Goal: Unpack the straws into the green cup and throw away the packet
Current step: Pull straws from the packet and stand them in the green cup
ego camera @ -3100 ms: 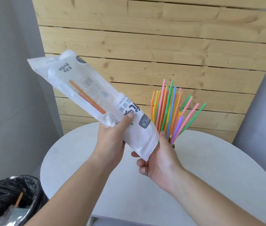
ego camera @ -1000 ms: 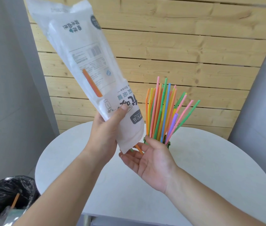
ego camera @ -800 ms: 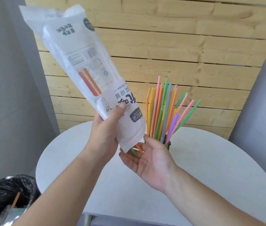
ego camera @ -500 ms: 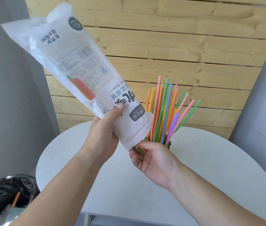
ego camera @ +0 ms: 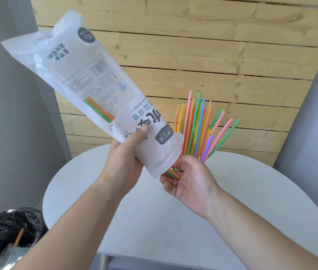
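Note:
My left hand (ego camera: 124, 160) grips a white plastic straw packet (ego camera: 88, 78) near its open lower end, tilted with its sealed end up and to the left. Two straws, orange and green (ego camera: 99, 111), show through the packet, and their tips poke out of its mouth (ego camera: 171, 173). My right hand (ego camera: 190, 180) is cupped palm-up just under that mouth, fingers apart, touching the straw tips. Behind it stands a bunch of coloured straws (ego camera: 197, 129); the green cup that holds them is hidden by my right hand.
Everything happens above a round white table (ego camera: 251, 201) against a wooden plank wall (ego camera: 212, 55). A bin with a black liner (ego camera: 4, 230) stands on the floor at lower left, with an orange straw and clear plastic inside.
My left hand swung the packet's top leftward then back up. The two straws slid down inside it, and my right hand closed briefly then opened under the mouth.

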A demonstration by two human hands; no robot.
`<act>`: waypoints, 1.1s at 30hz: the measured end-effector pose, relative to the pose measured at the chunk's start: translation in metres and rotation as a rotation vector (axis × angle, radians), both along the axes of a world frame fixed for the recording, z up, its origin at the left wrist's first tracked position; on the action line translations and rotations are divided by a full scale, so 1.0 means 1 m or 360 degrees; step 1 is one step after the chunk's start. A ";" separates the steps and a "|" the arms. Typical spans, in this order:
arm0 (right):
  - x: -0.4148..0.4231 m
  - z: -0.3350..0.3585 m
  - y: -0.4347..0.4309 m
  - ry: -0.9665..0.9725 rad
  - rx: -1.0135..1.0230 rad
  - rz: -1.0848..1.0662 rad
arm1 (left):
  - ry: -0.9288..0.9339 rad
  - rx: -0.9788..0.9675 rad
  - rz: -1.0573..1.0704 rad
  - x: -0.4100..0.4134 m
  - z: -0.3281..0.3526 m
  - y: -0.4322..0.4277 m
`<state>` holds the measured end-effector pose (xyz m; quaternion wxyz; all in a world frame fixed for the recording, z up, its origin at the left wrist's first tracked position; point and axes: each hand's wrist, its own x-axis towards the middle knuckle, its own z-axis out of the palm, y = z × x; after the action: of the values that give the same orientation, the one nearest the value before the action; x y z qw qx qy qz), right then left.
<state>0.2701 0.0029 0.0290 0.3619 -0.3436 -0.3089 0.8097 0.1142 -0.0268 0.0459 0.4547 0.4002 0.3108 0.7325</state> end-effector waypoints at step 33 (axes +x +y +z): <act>0.017 -0.004 0.009 0.0069 0.0249 -0.0219 | -0.0286 0.0046 0.0037 -0.022 -0.008 0.006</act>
<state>0.2870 0.0117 0.0254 0.4491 -0.3170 -0.3389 0.7635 0.0917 -0.0206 0.0378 0.4664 0.3358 0.2626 0.7751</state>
